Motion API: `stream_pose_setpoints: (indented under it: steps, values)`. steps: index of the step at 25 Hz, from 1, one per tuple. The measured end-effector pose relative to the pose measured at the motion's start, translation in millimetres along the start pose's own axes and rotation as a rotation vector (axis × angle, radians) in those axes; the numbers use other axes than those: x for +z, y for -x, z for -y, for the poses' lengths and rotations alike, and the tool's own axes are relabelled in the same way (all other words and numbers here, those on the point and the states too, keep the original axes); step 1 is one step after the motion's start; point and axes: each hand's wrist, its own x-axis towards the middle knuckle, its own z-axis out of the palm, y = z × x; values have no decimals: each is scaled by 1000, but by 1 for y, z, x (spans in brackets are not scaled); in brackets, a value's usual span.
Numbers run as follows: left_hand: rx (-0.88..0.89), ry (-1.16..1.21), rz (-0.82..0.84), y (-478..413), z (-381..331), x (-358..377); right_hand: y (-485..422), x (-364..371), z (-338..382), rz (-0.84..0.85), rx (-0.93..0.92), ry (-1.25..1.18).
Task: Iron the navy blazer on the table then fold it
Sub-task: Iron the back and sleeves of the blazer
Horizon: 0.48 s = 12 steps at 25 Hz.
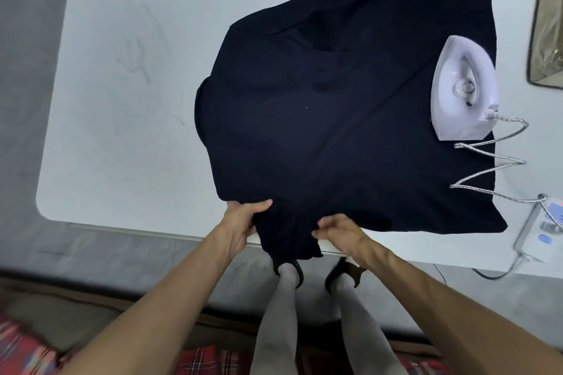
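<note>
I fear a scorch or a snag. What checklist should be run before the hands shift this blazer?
1. The iron off the blazer: not ok, it lies flat on the blazer's right part.
2. The cord off the cloth: not ok, it zigzags over the right edge.
3. Grip: ok, the left hand and right hand both hold the near edge, which overhangs the table.
4. Heat of the iron: cannot tell.
5. Cloth smooth: not ok, bunched between the hands.
</note>
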Motion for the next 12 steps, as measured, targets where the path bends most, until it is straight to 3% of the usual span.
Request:
stream_pose_setpoints:
  steps: [4, 8, 12]
  values:
    - [-54, 339, -40, 21, -16, 14, 10, -12, 1, 170, -104, -240]
    - [-140, 688, -4, 31, -45, 34, 35, -24, 6, 470, -73, -257]
    - [-213, 873, -40, 24, -59, 53, 35, -22, 8, 410, -140, -80]
